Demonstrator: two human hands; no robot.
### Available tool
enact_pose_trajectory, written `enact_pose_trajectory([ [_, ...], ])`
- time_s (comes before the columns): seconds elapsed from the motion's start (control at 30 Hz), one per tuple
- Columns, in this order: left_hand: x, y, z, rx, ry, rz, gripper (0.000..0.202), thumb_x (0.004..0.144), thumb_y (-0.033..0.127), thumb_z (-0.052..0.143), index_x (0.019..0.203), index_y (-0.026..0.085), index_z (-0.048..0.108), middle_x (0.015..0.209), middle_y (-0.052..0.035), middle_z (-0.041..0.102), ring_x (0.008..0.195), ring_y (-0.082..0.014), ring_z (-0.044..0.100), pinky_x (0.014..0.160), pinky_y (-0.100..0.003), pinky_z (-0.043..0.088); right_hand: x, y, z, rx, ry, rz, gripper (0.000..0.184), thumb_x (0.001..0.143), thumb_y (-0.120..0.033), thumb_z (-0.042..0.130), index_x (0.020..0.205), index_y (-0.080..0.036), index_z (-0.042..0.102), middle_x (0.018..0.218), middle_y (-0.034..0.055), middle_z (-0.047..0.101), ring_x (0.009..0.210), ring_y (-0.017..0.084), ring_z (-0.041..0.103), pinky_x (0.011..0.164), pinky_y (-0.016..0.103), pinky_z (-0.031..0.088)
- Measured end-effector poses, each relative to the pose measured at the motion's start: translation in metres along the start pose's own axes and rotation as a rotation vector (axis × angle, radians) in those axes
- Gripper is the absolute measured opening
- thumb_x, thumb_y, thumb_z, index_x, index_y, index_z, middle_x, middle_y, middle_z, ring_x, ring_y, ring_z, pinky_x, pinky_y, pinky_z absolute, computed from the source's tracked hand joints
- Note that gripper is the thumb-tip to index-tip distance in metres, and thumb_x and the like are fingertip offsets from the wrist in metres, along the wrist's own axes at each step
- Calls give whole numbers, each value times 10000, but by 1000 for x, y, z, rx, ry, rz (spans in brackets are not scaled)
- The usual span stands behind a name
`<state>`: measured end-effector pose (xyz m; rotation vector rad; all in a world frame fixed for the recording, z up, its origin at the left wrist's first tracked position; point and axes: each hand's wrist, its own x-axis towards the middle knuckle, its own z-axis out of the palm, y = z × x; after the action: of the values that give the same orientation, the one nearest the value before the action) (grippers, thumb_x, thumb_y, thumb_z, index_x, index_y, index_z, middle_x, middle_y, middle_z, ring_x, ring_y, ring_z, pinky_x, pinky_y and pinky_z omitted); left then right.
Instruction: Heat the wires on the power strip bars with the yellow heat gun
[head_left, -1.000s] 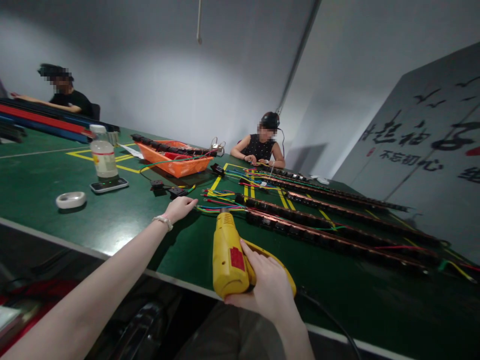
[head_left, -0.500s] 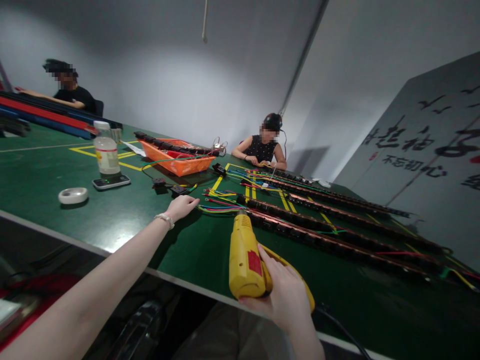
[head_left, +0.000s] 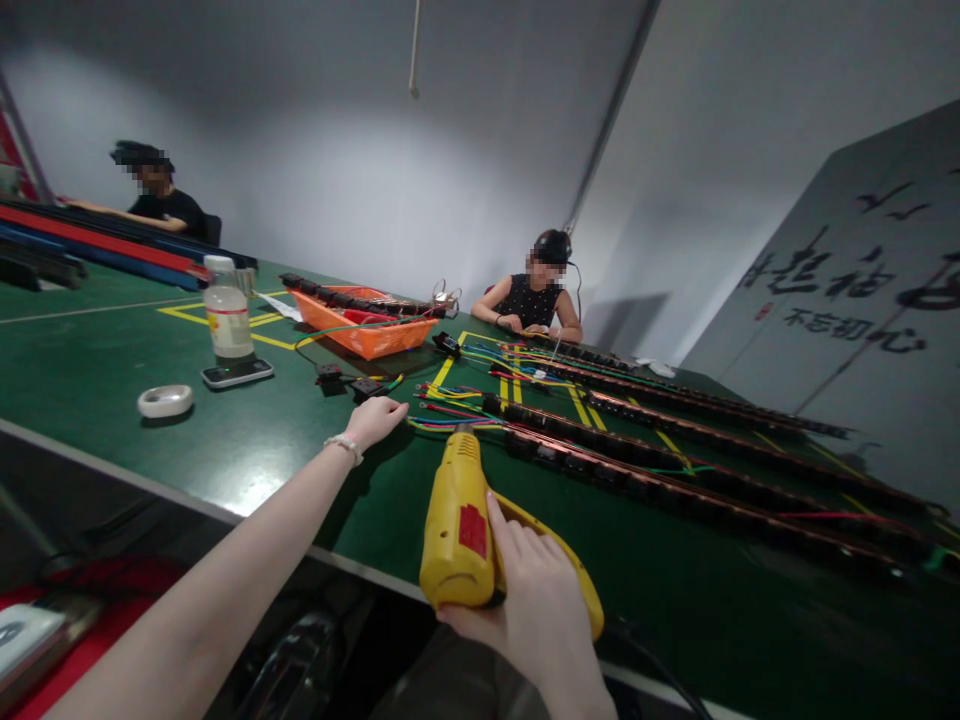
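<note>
Yellow power screwdriver (head_left: 459, 525), clamped in right hand (head_left: 536, 610), has swung back left vs 0.5 s ago; tip now by the wire ends (head_left: 450, 420). Left hand (head_left: 375, 418), fingers loosely curled, holds nothing, rests on green worktop (head_left: 112, 365) beside wires, w/ little shift.

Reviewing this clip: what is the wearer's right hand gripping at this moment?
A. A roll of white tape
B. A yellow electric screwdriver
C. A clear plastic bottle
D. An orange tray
B: the right hand is wrapped around the handle of the yellow electric screwdriver, whose tip points toward the coloured wires on the green table.
</note>
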<state>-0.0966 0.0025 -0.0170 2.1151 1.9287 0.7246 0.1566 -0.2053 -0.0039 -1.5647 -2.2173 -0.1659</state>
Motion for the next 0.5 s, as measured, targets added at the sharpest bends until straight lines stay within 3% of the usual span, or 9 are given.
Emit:
enact_pose_trajectory([
  [0.13,1,-1,1,-8,17,16,555,846,550,277,671,197,669,705,-65,663,676,-194,590,545,-254,286,8,-24,5,54,-51,-54,1189,492,-738,686,1421,-113,283,1094,126,611,942,301,567,881,437,420],
  [0.3,1,-1,1,-2,15,27,557,852,539,272,708,191,683,731,-76,675,689,-192,593,536,-249,280,21,-44,13,113,-44,-76,1147,475,-746,695,1390,-147,349,1048,106,620,919,289,565,869,447,438],
  [0.4,3,-2,1,8,-3,31,555,856,529,271,732,188,691,741,-80,681,696,-192,595,538,-246,285,26,-53,3,167,59,-155,1061,509,-779,647,1349,-177,408,1157,106,584,1028,294,538,937,459,414],
  [0.5,4,-4,1,16,-9,37,554,852,535,278,739,189,696,741,-75,682,695,-190,591,548,-246,297,19,-72,-24,232,257,-372,881,637,-780,549,1278,-181,472,1246,79,547,1161,252,486,1062,416,329],
])
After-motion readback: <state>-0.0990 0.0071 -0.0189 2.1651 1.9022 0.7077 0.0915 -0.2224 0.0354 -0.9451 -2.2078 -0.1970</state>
